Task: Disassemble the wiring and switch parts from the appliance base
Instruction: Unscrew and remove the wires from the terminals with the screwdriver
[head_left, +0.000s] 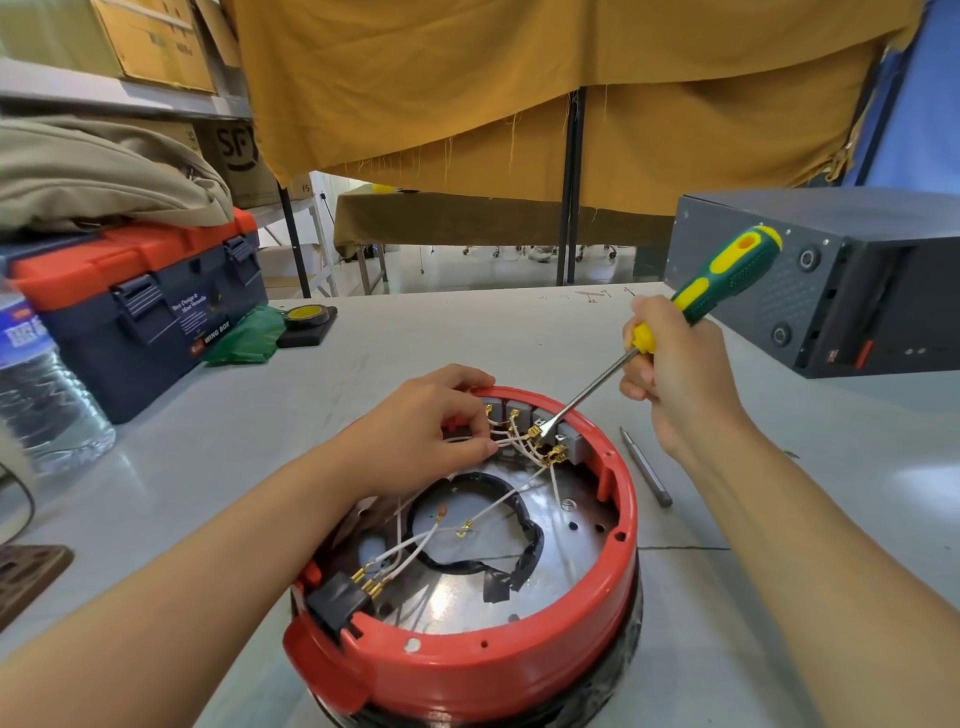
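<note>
A round red appliance base (621, 577) lies open side up at the near middle of the table. White wires (415, 545) with brass terminals run from a black socket (337, 603) at its near left rim to grey switch blocks (522, 413) at its far rim. My left hand (431, 431) pinches the white wires beside the switch blocks. My right hand (675, 374) grips a green and yellow screwdriver (727, 275), and its tip touches a brass terminal (537, 431) at the switches.
A loose metal bit (647, 467) lies on the table right of the base. A dark grey case (831, 280) stands at the right. At the left are a blue and orange toolbox (140, 306), a water bottle (36, 384) and a tape roll (309, 317).
</note>
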